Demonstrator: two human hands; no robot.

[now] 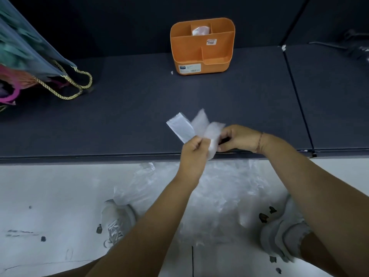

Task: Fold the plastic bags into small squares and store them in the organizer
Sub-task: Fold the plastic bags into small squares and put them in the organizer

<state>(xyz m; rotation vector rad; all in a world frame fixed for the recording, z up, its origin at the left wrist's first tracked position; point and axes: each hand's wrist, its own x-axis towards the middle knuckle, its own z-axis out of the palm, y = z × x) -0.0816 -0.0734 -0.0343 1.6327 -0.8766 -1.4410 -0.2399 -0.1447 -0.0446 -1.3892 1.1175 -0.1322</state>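
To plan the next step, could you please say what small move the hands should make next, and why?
Probably fold the bag over once more: left hand and right hand pinch it as a long strip, not yet a square for the organizer.

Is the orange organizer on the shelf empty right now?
No, a pale folded bag sits in the back middle compartment of the orange organizer.

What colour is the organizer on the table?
Orange; the organizer shows best in the head view.
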